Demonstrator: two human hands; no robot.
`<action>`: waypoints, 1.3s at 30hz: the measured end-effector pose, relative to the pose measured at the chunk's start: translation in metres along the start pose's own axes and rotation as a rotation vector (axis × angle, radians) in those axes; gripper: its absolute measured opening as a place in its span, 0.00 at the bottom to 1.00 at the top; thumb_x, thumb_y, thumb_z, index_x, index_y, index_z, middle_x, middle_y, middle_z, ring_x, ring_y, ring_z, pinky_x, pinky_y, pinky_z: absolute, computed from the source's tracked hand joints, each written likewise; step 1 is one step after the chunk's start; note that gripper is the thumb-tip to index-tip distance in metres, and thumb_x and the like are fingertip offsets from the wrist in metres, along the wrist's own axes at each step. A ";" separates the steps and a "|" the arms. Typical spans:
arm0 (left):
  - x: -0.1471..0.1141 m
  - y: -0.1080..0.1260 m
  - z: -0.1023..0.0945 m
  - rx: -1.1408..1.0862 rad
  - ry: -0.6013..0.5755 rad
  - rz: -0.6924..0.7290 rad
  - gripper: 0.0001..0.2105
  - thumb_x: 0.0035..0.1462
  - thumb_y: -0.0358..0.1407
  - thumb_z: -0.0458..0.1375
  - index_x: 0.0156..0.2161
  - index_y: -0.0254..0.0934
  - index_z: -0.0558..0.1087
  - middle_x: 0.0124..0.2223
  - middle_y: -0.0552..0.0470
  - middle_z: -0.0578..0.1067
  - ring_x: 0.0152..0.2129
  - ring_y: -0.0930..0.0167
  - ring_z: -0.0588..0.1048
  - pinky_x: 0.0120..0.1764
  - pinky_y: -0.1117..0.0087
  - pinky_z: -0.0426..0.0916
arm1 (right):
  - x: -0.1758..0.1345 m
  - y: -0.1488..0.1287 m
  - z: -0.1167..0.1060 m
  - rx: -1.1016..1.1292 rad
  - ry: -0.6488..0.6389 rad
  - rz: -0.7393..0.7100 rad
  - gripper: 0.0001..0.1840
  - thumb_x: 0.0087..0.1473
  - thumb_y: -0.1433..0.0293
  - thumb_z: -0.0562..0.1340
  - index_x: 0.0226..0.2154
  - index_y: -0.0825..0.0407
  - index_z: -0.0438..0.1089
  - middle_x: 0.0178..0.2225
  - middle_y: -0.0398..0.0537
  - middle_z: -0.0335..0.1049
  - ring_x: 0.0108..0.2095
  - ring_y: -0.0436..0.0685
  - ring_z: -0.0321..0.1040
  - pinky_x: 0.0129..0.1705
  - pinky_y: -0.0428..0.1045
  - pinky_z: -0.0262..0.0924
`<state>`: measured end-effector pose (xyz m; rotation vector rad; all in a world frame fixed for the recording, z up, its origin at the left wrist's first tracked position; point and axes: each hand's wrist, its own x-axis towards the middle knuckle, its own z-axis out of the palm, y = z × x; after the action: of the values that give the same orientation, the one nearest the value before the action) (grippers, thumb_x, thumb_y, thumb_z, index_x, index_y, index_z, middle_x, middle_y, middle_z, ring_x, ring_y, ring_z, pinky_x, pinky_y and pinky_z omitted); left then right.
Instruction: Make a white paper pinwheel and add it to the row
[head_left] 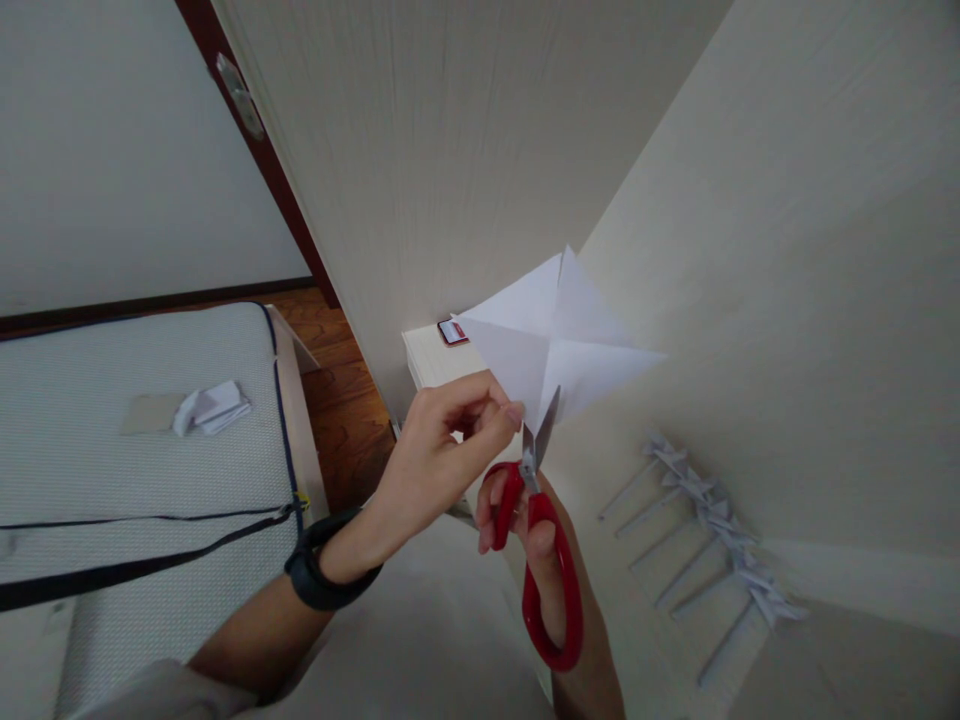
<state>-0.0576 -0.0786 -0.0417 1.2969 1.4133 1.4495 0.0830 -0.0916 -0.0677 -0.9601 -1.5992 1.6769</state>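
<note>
White paper square (517, 345), creased from corner to corner, hangs in the air before me above a pale tabletop (424, 362), its near corner at the parted blades of red-handled scissors (531, 475). My left hand (439, 440), a dark wristband (319, 575) on the wrist, pinches the sheet between thumb and forefinger just beside the blades; my right hand (545, 545) grips the scissors through the loops. A slit runs in from the far corner.

The sheet should handle as almost weightless, thin and springy, prone to droop, buckle or tear where a cut ends, so a light pinch close to the blades but clear of the metal looks the safest hold; squeezing harder would likely crumple it. The scissors, stiffer and heavier, are best steered by their loops. Beyond the paper's left corner lies a smartphone (453, 332); to the right, a row of paper pinwheels (712, 510); at left, folded papers (217, 405) on a mattress (150, 345).
</note>
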 end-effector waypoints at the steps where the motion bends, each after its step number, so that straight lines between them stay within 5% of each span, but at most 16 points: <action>1: 0.000 0.000 0.000 0.004 0.001 0.009 0.12 0.58 0.35 0.55 0.23 0.36 0.66 0.18 0.60 0.60 0.16 0.78 0.59 0.19 0.77 0.54 | 0.000 0.000 0.000 0.007 0.000 -0.004 0.32 0.52 0.36 0.46 0.31 0.47 0.59 0.28 0.46 0.63 0.26 0.53 0.60 0.27 0.50 0.59; 28: 0.000 0.001 -0.001 0.026 0.002 0.038 0.12 0.58 0.33 0.56 0.23 0.36 0.67 0.16 0.61 0.64 0.14 0.79 0.62 0.18 0.79 0.55 | 0.001 0.003 0.001 0.041 0.027 -0.037 0.32 0.53 0.37 0.48 0.31 0.48 0.62 0.28 0.45 0.64 0.25 0.52 0.62 0.27 0.50 0.61; 35: 0.001 0.001 0.000 0.026 0.001 0.027 0.12 0.59 0.34 0.56 0.23 0.37 0.68 0.15 0.61 0.66 0.13 0.79 0.64 0.17 0.78 0.56 | -0.004 0.006 0.001 0.013 0.041 -0.005 0.16 0.62 0.63 0.59 0.49 0.53 0.68 0.48 0.51 0.70 0.43 0.55 0.71 0.43 0.55 0.69; 39: 0.001 -0.001 -0.001 0.004 -0.018 0.026 0.12 0.60 0.34 0.56 0.24 0.37 0.69 0.14 0.61 0.68 0.12 0.78 0.66 0.17 0.78 0.57 | -0.011 -0.003 0.005 0.004 0.095 0.012 0.17 0.63 0.59 0.57 0.49 0.51 0.68 0.48 0.51 0.70 0.43 0.56 0.70 0.44 0.55 0.68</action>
<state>-0.0584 -0.0782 -0.0421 1.3319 1.3930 1.4497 0.0845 -0.1034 -0.0643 -1.0336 -1.5302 1.6166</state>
